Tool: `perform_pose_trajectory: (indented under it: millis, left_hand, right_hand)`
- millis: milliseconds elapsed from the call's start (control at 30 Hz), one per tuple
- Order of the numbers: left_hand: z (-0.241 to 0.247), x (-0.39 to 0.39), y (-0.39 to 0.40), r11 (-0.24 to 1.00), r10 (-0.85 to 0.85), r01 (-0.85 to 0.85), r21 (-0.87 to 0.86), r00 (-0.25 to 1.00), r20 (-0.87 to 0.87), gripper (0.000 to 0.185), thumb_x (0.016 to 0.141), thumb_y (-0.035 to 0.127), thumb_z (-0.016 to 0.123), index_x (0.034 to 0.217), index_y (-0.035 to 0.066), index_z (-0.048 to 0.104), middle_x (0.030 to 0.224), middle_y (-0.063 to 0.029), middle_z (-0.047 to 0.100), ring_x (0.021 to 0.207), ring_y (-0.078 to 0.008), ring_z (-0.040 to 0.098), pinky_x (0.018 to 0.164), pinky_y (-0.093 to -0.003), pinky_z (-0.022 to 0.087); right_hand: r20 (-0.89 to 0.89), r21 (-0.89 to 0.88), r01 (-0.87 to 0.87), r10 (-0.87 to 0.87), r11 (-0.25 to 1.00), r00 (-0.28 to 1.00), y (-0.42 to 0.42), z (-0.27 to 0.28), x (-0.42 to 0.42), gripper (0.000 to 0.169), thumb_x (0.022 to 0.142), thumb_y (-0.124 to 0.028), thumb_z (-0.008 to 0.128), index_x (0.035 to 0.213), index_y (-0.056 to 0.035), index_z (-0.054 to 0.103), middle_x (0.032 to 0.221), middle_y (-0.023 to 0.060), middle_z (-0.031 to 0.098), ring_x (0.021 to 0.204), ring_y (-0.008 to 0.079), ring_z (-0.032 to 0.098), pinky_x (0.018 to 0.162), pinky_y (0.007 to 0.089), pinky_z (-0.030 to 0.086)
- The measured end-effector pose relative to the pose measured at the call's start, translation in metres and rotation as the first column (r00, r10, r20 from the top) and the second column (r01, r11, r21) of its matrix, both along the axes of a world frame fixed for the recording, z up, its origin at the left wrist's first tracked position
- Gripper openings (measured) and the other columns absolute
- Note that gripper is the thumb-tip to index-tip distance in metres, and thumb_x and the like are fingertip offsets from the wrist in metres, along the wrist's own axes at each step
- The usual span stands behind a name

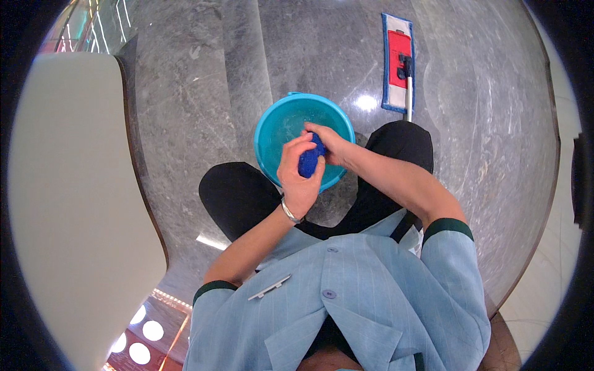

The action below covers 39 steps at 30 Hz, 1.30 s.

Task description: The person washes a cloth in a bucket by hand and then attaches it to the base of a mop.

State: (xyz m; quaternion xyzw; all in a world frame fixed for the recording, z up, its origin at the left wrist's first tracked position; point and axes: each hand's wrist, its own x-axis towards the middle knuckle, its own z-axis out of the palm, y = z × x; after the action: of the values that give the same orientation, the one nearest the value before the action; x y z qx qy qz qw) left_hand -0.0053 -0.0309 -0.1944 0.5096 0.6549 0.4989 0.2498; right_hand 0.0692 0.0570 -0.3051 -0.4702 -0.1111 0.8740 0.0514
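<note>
Over a turquoise plastic bucket (274, 111) on the floor, both of my hands grip one bunched dark blue cloth (310, 160). My left hand (298, 178) wraps the near end, its thumb and fingers on either side; a silver bangle circles that wrist. At the far end, my right hand (330, 144) closes around the cloth, with part of it hidden behind the bundle. The bucket stands between my bent knees. Water seems to lie inside it, though its depth cannot be told.
A flat mop (399, 41) with a red plate, blue-edged pad and white handle (409, 97) lies beyond my right knee. A pale wall or panel (79, 185) rises on the left. Grey marble-look floor (185, 92) surrounds the bucket and reflects a light.
</note>
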Motion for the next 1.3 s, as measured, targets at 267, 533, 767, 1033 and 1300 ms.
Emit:
perform_pose_trajectory:
  millis: [267, 533, 767, 1033, 1300]
  left_hand:
    - [-0.002, -0.012, 0.000, 0.908, -0.389, 0.417, 0.044, 0.877, -0.282, 0.027, 0.060, -0.002, 0.070, 0.084, 0.006, 0.059, 0.097, -0.0109, 0.058, 0.090, -0.0308, 0.058, 0.078, -0.0394, 0.047]
    - [-0.020, -0.014, 0.001, 0.690, -0.661, 0.723, -0.031, 0.611, -0.436, 0.027, 0.056, 0.003, 0.068, 0.080, 0.007, 0.055, 0.090, -0.0109, 0.054, 0.087, -0.0305, 0.055, 0.078, -0.0414, 0.046]
    - [-0.048, -0.012, -0.005, 0.542, -0.782, 0.822, -0.174, 0.418, -0.462, 0.041, 0.053, 0.007, 0.069, 0.092, 0.011, 0.056, 0.096, -0.0122, 0.053, 0.098, -0.0315, 0.052, 0.089, -0.0425, 0.041]
    - [-0.052, -0.010, -0.004, 0.504, -0.816, 0.813, -0.293, 0.337, -0.469, 0.044, 0.055, 0.011, 0.072, 0.097, 0.014, 0.059, 0.111, -0.0133, 0.054, 0.111, -0.0319, 0.048, 0.098, -0.0446, 0.035]
    - [-0.021, -0.022, -0.013, 0.731, -0.671, 0.668, -0.137, 0.669, -0.319, 0.037, 0.062, 0.004, 0.072, 0.095, 0.008, 0.057, 0.108, -0.0121, 0.056, 0.105, -0.0311, 0.052, 0.092, -0.0402, 0.042]
  right_hand:
    - [-0.178, 0.196, -0.357, 0.391, 0.913, 0.903, 0.025, 0.019, -0.023, 0.022, 0.087, -0.025, 0.057, 0.075, -0.0075, 0.055, 0.077, 0.0055, 0.059, 0.070, 0.0173, 0.059, 0.063, 0.0318, 0.050]
    - [0.024, 0.378, -0.528, 0.562, 0.760, 0.827, 0.023, 0.028, -0.037, 0.026, 0.086, -0.022, 0.054, 0.067, -0.0042, 0.052, 0.067, 0.0059, 0.057, 0.055, 0.0179, 0.057, 0.052, 0.0309, 0.050]
    - [0.189, 0.556, -0.611, 0.629, 0.564, 0.754, 0.012, 0.012, -0.044, 0.033, 0.088, -0.020, 0.051, 0.061, -0.0005, 0.052, 0.059, 0.0070, 0.056, 0.050, 0.0180, 0.057, 0.050, 0.0335, 0.049]
    - [0.366, 0.600, -0.666, 0.587, 0.444, 0.722, 0.006, 0.010, -0.047, 0.034, 0.088, -0.020, 0.050, 0.063, 0.0013, 0.056, 0.058, 0.0085, 0.058, 0.050, 0.0178, 0.057, 0.051, 0.0341, 0.049]
    - [0.265, 0.432, -0.574, 0.510, 0.696, 0.818, 0.017, 0.023, -0.011, 0.042, 0.091, -0.038, 0.051, 0.094, 0.0029, 0.061, 0.080, 0.0122, 0.063, 0.058, 0.0179, 0.061, 0.052, 0.0328, 0.051]
